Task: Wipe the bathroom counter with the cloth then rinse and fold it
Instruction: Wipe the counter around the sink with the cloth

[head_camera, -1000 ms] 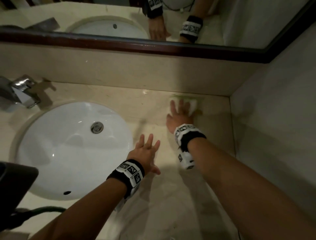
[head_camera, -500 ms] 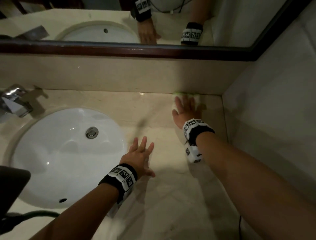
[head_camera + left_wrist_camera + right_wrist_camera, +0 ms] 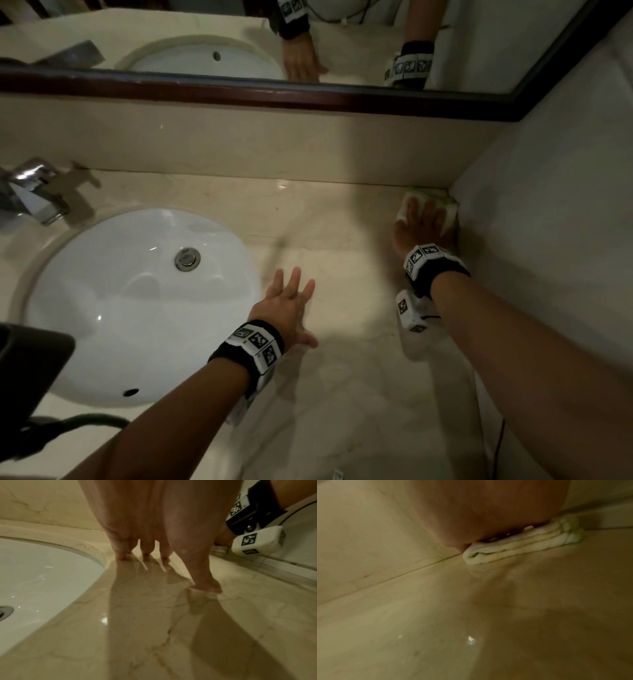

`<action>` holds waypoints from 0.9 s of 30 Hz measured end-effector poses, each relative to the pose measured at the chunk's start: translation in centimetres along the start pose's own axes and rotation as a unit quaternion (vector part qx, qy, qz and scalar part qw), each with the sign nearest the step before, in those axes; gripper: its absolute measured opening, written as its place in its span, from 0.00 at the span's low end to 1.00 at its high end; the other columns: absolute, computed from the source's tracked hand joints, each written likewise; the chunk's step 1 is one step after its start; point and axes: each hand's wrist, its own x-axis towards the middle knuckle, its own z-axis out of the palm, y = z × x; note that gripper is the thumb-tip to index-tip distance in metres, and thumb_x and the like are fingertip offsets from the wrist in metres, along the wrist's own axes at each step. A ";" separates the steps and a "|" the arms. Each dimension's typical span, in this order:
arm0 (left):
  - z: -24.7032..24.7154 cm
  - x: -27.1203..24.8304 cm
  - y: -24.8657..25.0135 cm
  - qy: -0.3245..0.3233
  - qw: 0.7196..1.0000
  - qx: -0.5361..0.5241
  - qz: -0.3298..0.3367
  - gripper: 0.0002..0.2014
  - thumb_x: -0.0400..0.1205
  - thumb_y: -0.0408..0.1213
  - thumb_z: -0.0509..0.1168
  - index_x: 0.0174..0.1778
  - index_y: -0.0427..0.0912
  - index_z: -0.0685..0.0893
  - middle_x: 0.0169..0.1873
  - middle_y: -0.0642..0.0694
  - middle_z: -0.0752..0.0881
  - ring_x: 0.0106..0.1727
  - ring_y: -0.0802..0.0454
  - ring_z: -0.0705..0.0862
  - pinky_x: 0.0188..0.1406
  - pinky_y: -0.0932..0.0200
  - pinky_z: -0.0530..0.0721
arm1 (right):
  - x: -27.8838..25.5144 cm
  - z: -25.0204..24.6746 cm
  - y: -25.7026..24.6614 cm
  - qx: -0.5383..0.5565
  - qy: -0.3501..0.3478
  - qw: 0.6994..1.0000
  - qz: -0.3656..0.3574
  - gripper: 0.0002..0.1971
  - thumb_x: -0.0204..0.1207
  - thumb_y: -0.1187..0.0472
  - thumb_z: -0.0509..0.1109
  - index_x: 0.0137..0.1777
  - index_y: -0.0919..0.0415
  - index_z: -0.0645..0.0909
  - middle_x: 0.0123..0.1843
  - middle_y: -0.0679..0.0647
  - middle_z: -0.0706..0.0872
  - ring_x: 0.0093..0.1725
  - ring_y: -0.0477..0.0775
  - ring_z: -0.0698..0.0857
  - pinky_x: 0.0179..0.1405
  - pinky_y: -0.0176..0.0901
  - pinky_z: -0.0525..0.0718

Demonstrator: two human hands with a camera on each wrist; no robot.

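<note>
From the head camera, the right hand point(image 3: 423, 224) is pressing flat, fingers straight, on the folded cloth point(image 3: 448, 205) in the counter's point(image 3: 342, 394) far right corner; the left hand point(image 3: 286, 306) is resting spread beside the sink point(image 3: 102, 291). Left wrist: fingertips point(image 3: 121, 555) are touching marble. Right wrist: the cloth point(image 3: 522, 545) is lying against the wall.

readable text: none on any surface
wristbands point(image 3: 255, 341): black-and-white square marker patterns only (no letters or numbers)
white camera block point(image 3: 256, 542): the same kind of marker pattern
</note>
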 end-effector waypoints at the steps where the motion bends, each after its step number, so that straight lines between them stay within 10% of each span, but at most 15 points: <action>1: 0.0 0.0 -0.1 0.005 1.000 0.002 0.004 0.57 0.70 0.65 0.71 0.83 0.57 0.36 0.82 0.52 0.29 0.82 0.43 0.29 0.82 0.44 0.58 | -0.1 0.0 -0.5 -0.002 -0.002 1.000 0.005 0.29 0.87 0.47 0.40 0.84 0.44 0.32 0.86 0.52 0.30 0.84 0.61 0.33 0.81 0.67 0.36; 10: 1.8 -3.0 -3.3 0.109 0.992 -0.026 0.064 0.32 0.86 0.49 0.56 0.85 0.51 0.52 0.85 0.47 0.45 0.85 0.45 0.44 0.80 0.52 0.59 | -1.8 1.9 -8.8 -0.060 -0.011 0.992 -0.110 0.30 0.87 0.45 0.42 0.84 0.43 0.33 0.86 0.53 0.31 0.84 0.63 0.33 0.77 0.73 0.34; 21: 5.3 -6.5 -8.5 0.102 0.974 -0.200 -0.022 0.34 0.82 0.58 0.62 0.83 0.62 0.56 0.81 0.57 0.63 0.78 0.52 0.69 0.75 0.57 0.68 | -11.5 8.9 -11.3 -0.151 0.022 0.917 -0.367 0.32 0.82 0.44 0.44 0.86 0.46 0.45 0.88 0.57 0.43 0.85 0.66 0.42 0.78 0.69 0.34; 27: 5.2 -6.2 -8.4 0.084 0.971 -0.223 -0.034 0.33 0.82 0.56 0.63 0.82 0.61 0.58 0.70 0.51 0.79 0.67 0.48 0.79 0.68 0.55 0.74 | -9.8 8.0 -10.8 -0.185 0.020 0.901 -0.391 0.32 0.80 0.40 0.39 0.85 0.43 0.45 0.88 0.53 0.44 0.86 0.63 0.45 0.79 0.67 0.37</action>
